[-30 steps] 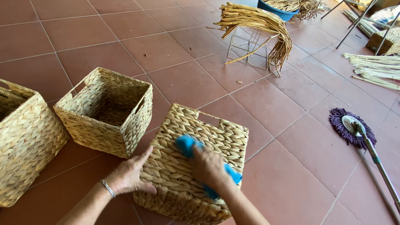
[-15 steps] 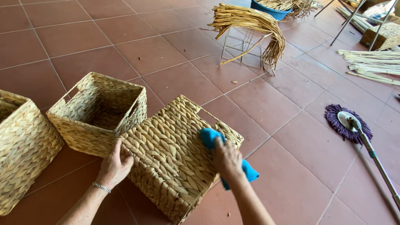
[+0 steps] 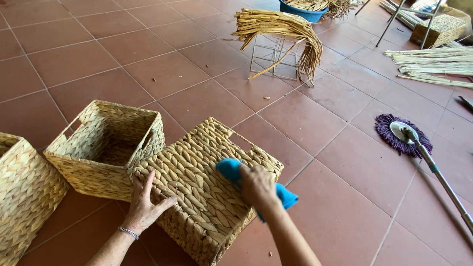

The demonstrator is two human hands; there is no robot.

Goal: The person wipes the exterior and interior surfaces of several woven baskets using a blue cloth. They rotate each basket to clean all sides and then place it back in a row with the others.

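Note:
A woven straw basket (image 3: 197, 186) lies tipped on its side on the red tiled floor, its flat side up. My right hand (image 3: 256, 184) presses a blue cloth (image 3: 232, 170) onto that upper side. My left hand (image 3: 143, 203), with a bracelet at the wrist, rests spread against the basket's near left corner, steadying it.
An open woven basket (image 3: 107, 147) stands just left of the tipped one, and a larger one (image 3: 0, 198) at far left. A wire frame draped with straw (image 3: 282, 31) stands ahead. A purple mop (image 3: 404, 135) with a long handle lies at the right. Straw bundles (image 3: 454, 61) at back right.
The basket has turned further, its long side now facing me. My right hand with the cloth has slid across its upper side, and my left hand has shifted to the near corner.

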